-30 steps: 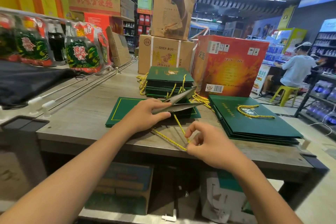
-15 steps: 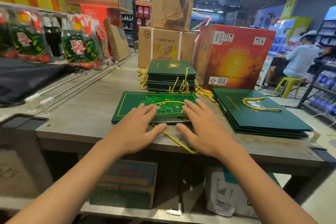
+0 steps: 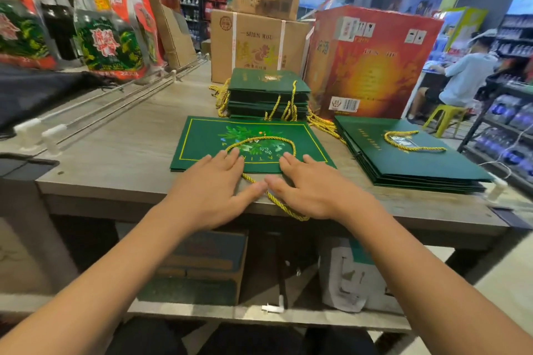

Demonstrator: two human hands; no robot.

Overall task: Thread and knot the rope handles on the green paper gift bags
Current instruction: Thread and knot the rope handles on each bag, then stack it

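A flat green gift bag (image 3: 207,141) with a gold border lies near the table's front edge. One yellow rope handle (image 3: 261,140) loops over its printed face; a second rope handle (image 3: 281,206) trails from its near edge over the table edge. My left hand (image 3: 213,190) and my right hand (image 3: 314,187) lie flat on the bag's near edge with fingers straight, thumbs almost meeting over the trailing rope.
A pile of green bags with ropes (image 3: 268,94) stands behind, a second pile (image 3: 409,158) to the right. Cardboard boxes (image 3: 253,46) and a red box (image 3: 372,63) stand at the back. Metal rods (image 3: 115,104) lie left. A person sits far right (image 3: 461,75).
One second ago my left hand held the bag's mouth open and my right hand pinched the rope. Now the bag lies closed and flat, with both hands pressed on it.
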